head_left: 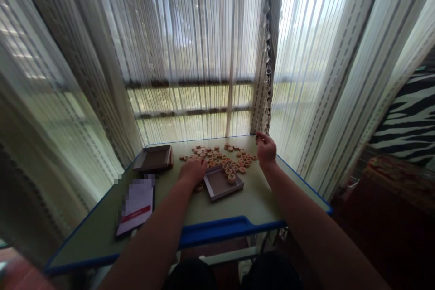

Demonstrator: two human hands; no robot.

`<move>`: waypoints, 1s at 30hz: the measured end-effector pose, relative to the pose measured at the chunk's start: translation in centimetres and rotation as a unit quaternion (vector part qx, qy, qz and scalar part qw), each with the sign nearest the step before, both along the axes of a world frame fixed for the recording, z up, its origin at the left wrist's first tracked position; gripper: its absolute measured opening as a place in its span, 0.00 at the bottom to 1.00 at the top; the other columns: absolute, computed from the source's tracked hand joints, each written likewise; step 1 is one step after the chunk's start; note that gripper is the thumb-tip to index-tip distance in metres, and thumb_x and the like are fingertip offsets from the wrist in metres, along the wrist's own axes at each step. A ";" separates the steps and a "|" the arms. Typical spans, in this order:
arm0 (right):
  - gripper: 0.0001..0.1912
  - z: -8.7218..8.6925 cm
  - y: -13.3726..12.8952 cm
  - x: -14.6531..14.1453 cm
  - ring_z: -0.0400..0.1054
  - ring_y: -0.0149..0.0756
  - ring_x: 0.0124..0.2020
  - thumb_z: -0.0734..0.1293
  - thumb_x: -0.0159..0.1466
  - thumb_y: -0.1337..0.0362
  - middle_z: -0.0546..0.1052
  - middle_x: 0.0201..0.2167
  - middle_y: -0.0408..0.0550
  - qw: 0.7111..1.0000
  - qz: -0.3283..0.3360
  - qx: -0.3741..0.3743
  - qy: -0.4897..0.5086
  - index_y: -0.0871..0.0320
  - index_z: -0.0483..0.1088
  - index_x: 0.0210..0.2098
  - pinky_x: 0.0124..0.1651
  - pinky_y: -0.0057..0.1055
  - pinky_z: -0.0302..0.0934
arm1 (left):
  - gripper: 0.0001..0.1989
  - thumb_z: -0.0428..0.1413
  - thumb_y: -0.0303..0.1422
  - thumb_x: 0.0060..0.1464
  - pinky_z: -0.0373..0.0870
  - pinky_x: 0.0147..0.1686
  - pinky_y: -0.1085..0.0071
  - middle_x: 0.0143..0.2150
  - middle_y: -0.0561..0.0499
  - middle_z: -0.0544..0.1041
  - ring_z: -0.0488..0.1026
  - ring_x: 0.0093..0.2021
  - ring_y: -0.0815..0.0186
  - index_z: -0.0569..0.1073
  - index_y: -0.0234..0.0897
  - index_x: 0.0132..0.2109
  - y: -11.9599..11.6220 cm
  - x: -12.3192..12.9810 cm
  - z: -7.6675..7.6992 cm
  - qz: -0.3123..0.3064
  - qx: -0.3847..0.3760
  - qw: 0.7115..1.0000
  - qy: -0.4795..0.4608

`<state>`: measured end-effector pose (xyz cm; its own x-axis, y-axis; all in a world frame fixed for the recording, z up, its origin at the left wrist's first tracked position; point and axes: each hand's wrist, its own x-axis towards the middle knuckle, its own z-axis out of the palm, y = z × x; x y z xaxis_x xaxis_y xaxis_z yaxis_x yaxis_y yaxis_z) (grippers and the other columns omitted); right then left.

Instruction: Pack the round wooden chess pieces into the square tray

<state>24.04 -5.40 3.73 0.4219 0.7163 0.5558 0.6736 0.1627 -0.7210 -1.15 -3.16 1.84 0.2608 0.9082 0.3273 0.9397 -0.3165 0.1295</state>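
Observation:
Round wooden pieces [214,156] with markings lie scattered over the far middle of the table. In front of them sits a shallow open box [217,186], with several pieces in a row along its right side. My left hand [193,170] rests low over the table at the box's left edge, beside some pieces; its fingertips are too dim to read. Raised near the far right corner of the table, my right hand [266,147] has its fingers pinched together. Whatever they hold, if anything, is too small to make out.
A second shallow box [154,158] stands at the back left of the blue-edged table [258,206]. Nearer lies a flat dark-edged item [137,204] with a red strip. Curtains [190,54] hang behind the table. A red patterned cover [397,176] is at the right.

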 end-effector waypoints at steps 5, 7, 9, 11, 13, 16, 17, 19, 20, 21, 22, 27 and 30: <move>0.16 -0.2 0.3 0.8 0.67 0.36 0.36 0.58 0.55 0.66 0.73 0.36 0.52 0.998 0.051 0.029 -0.033 0.62 0.73 0.37 0.43 0.32 0.59 | 0.20 0.38 0.41 0.55 0.60 0.42 0.68 0.43 0.45 0.71 0.66 0.45 0.62 0.71 0.38 0.42 -0.1 0.3 0.3 0.008 -0.005 1.000 0.006; 0.14 -0.4 0.5 0.0 0.67 0.34 0.33 0.59 0.53 0.67 0.73 0.34 0.52 0.993 0.103 0.038 -0.040 0.63 0.74 0.34 0.41 0.31 0.60 | 0.20 0.38 0.41 0.55 0.61 0.41 0.68 0.43 0.45 0.71 0.66 0.44 0.62 0.71 0.38 0.42 -0.1 0.4 0.4 0.007 -0.003 1.000 0.007; 0.13 -0.6 0.8 -0.6 0.67 0.33 0.33 0.60 0.53 0.67 0.73 0.33 0.52 0.991 0.110 0.064 -0.030 0.62 0.74 0.33 0.42 0.31 0.60 | 0.20 0.38 0.41 0.55 0.61 0.41 0.67 0.43 0.45 0.71 0.66 0.44 0.61 0.70 0.38 0.43 -0.1 0.4 0.4 0.005 0.005 1.000 0.006; 0.13 -0.6 1.0 -0.5 0.67 0.34 0.34 0.60 0.53 0.66 0.73 0.33 0.50 0.992 0.082 0.098 0.003 0.61 0.74 0.33 0.42 0.32 0.60 | 0.20 0.38 0.41 0.55 0.61 0.41 0.67 0.44 0.45 0.71 0.66 0.44 0.61 0.70 0.39 0.43 0.0 0.4 0.3 0.009 0.009 1.000 0.006; 0.14 -0.7 1.1 0.0 0.67 0.34 0.33 0.60 0.53 0.63 0.74 0.30 0.49 0.991 0.045 0.103 0.070 0.60 0.73 0.35 0.40 0.32 0.60 | 0.20 0.38 0.41 0.55 0.61 0.40 0.66 0.43 0.45 0.71 0.66 0.44 0.60 0.70 0.40 0.43 0.1 0.4 0.2 0.011 0.008 1.000 0.010; 0.19 -0.6 1.0 0.3 0.66 0.33 0.28 0.62 0.51 0.60 0.74 0.27 0.47 0.979 0.048 0.043 0.192 0.61 0.71 0.40 0.32 0.30 0.61 | 0.20 0.38 0.41 0.55 0.61 0.41 0.67 0.44 0.45 0.71 0.66 0.44 0.61 0.70 0.39 0.43 0.1 0.4 0.1 0.012 0.003 1.000 0.014; 0.21 -0.6 0.9 0.1 0.66 0.32 0.27 0.63 0.50 0.60 0.74 0.27 0.47 0.973 0.072 0.021 0.219 0.62 0.70 0.42 0.30 0.29 0.60 | 0.20 0.37 0.41 0.55 0.61 0.41 0.67 0.44 0.45 0.71 0.66 0.44 0.61 0.70 0.39 0.43 0.1 0.4 0.1 0.014 0.001 1.000 0.014; 0.25 -0.3 0.4 -0.6 0.66 0.31 0.27 0.66 0.47 0.62 0.75 0.30 0.48 0.960 0.136 -0.007 0.244 0.63 0.68 0.45 0.29 0.28 0.59 | 0.21 0.37 0.41 0.55 0.60 0.42 0.67 0.45 0.45 0.70 0.66 0.44 0.62 0.70 0.39 0.44 0.1 0.4 0.2 0.017 -0.003 1.000 0.016; 0.26 -0.2 0.1 -1.1 0.66 0.31 0.28 0.66 0.47 0.63 0.75 0.32 0.49 0.955 0.171 -0.013 0.244 0.63 0.68 0.45 0.29 0.27 0.59 | 0.21 0.37 0.41 0.55 0.60 0.42 0.67 0.45 0.45 0.70 0.66 0.45 0.62 0.70 0.39 0.44 0.1 0.4 0.2 0.016 -0.004 1.000 0.018; 0.26 0.0 -0.2 -1.6 0.66 0.31 0.28 0.67 0.47 0.63 0.75 0.32 0.49 0.950 0.200 -0.018 0.238 0.63 0.67 0.45 0.30 0.27 0.59 | 0.21 0.37 0.41 0.55 0.60 0.43 0.68 0.45 0.45 0.70 0.66 0.45 0.62 0.70 0.38 0.44 0.0 0.4 0.3 0.013 -0.005 1.000 0.020; 0.25 0.2 -0.5 -2.1 0.66 0.30 0.29 0.67 0.47 0.62 0.75 0.32 0.49 0.948 0.226 -0.025 0.225 0.63 0.68 0.45 0.30 0.27 0.59 | 0.21 0.37 0.41 0.56 0.60 0.43 0.68 0.45 0.45 0.70 0.66 0.45 0.62 0.70 0.38 0.44 0.0 0.4 0.3 0.012 -0.006 1.000 0.021; 0.18 0.4 -1.7 -3.9 0.65 0.31 0.29 0.69 0.46 0.58 0.74 0.31 0.47 0.949 0.300 -0.093 0.034 0.60 0.72 0.36 0.31 0.28 0.58 | 0.21 0.37 0.42 0.55 0.60 0.43 0.67 0.44 0.45 0.71 0.66 0.45 0.61 0.70 0.38 0.43 0.3 0.3 0.1 0.005 -0.005 1.000 0.018; 0.18 0.2 -2.1 -4.4 0.65 0.32 0.33 0.70 0.45 0.59 0.74 0.33 0.46 0.931 0.342 -0.107 -0.066 0.58 0.72 0.36 0.35 0.29 0.58 | 0.21 0.38 0.42 0.55 0.60 0.42 0.67 0.44 0.45 0.71 0.66 0.45 0.61 0.70 0.38 0.44 0.4 0.4 0.1 0.009 -0.002 1.000 0.016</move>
<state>19.62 -7.50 3.96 -0.2356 0.8930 0.3834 0.5500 0.4478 -0.7050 -0.70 -2.73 1.95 0.2541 0.9146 0.3146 0.9491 -0.2984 0.1008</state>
